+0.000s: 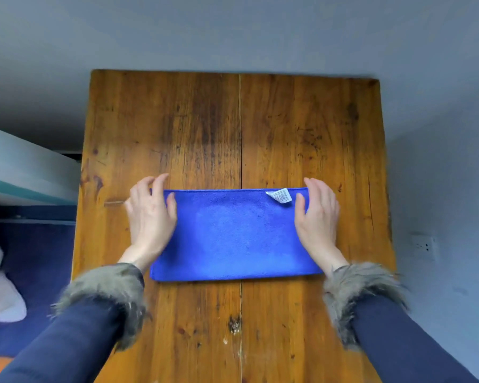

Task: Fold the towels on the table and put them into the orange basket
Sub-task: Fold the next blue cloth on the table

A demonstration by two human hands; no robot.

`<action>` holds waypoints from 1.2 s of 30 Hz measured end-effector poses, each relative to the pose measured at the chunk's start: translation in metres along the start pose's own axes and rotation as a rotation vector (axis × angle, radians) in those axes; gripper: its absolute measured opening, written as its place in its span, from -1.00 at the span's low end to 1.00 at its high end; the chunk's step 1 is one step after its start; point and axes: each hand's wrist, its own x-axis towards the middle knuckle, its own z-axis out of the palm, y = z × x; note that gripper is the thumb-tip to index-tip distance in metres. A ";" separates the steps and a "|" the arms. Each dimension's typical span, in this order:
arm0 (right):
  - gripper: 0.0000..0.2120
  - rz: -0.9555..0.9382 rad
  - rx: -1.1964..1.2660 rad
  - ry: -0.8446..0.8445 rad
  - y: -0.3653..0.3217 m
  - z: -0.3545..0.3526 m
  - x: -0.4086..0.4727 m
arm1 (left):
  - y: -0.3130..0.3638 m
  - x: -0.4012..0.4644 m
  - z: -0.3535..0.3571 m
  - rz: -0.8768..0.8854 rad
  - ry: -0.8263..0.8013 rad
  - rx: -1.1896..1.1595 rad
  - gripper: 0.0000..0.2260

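Fur-cuffed sleeves (105, 297) reach in; the left hand (150, 214) and right hand (317, 214) rest loose-fingered on the ends of a once-folded blue towel (233, 236), mid-table (233, 120). Further folds and basketing seemingly remain.

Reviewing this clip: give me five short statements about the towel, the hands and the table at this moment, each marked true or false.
1. The blue towel lies flat on the wooden table. True.
2. A white tag shows near the towel's far right corner. True.
3. The left hand is at the towel's left end and the right hand at its right end. True.
4. The towel is red. False: it is blue.
5. The towel hangs over the table's near edge. False: it lies wholly on the tabletop.
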 end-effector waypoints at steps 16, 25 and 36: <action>-0.48 -0.342 -0.341 -0.131 0.009 0.067 -0.026 | 0.019 -0.029 0.081 0.437 -0.133 0.267 -0.49; -0.45 -0.177 -0.246 -0.120 0.038 0.043 -0.030 | -0.033 -0.042 0.057 0.250 -0.120 0.227 -0.50; -0.45 -0.155 -0.175 -0.003 0.013 0.045 -0.061 | -0.042 -0.057 0.048 0.112 0.051 -0.057 -0.62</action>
